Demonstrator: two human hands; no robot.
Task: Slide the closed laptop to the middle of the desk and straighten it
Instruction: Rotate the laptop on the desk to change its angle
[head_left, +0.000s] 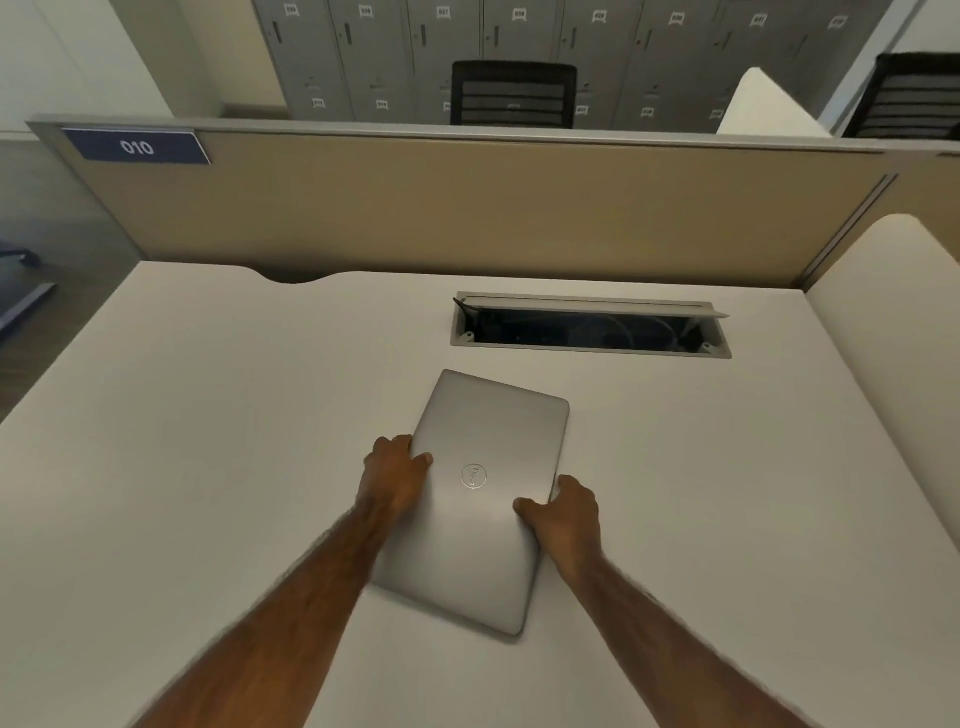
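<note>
A closed silver laptop (485, 447) with a round logo on its lid lies flat near the middle of the white desk (208, 415). It is turned, its long axis running away from me and tilted slightly clockwise. My left hand (397, 475) grips its left edge, thumb on the lid. On the right edge my right hand (563, 517) holds the laptop, thumb on top and fingers curled around the side. Both forearms cover parts of the laptop's lower corners.
Just behind the laptop, an open cable tray (589, 327) is cut into the desk. A tan partition (467, 218) with a blue "010" label (137, 147) bounds the far edge. A white side panel (893, 322) stands at the right. Chairs and lockers lie beyond.
</note>
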